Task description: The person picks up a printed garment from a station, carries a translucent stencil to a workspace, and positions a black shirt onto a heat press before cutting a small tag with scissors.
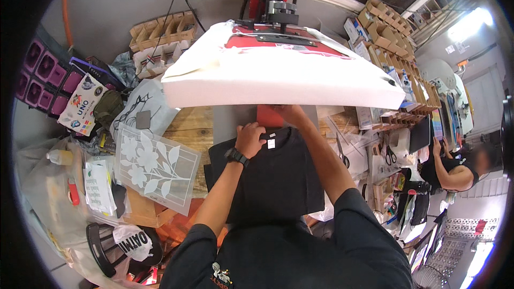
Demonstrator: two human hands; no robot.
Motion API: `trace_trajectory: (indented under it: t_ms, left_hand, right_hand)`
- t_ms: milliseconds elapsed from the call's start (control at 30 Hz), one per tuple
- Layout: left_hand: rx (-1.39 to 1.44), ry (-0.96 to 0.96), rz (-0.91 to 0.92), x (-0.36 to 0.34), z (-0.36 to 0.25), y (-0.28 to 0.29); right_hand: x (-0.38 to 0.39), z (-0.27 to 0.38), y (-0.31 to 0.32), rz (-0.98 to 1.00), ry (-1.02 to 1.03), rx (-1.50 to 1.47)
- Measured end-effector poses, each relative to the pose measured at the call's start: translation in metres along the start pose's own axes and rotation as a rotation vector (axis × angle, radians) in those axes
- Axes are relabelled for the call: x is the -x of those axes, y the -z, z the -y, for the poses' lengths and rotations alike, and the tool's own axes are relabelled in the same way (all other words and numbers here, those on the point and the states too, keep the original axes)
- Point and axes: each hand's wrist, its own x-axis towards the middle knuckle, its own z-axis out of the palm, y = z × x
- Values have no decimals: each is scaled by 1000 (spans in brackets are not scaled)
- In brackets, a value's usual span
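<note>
A folded black T-shirt (pixel 276 182) lies in front of me, its collar with a white label pointing away. My left hand (pixel 250 140), with a dark watch on the wrist, is at the shirt's left shoulder, fingers bent and closed on the cloth. Beyond the collar, my right hand (pixel 292 116) reaches under the front edge of the raised heat press plate (pixel 284 88), which is wrapped in white cloth. That plate hides most of its fingers. A red patch (pixel 269 116) shows between my hands, on the grey lower plate (pixel 227 126).
Left of the shirt, a clear sheet with white flower shapes (pixel 155 166) lies on the wooden table (pixel 190 134). Scissors (pixel 342 152) and papers lie to the right. Cardboard bins (pixel 396 37) line the back right. Another person (pixel 455 171) works at the far right.
</note>
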Motion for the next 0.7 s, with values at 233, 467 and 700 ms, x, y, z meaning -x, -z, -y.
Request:
trace_trajectory:
  t_ms: [233,467,700]
  left_hand:
    - [49,27,56,-2,-11,28]
    - [26,64,-169,-7,-16,10]
    - [35,73,-172,-4,-13,6]
  right_hand:
    - [24,25,0,333,171,179]
    - [39,24,13,340,284,73]
    - [36,28,11,352,198,113]
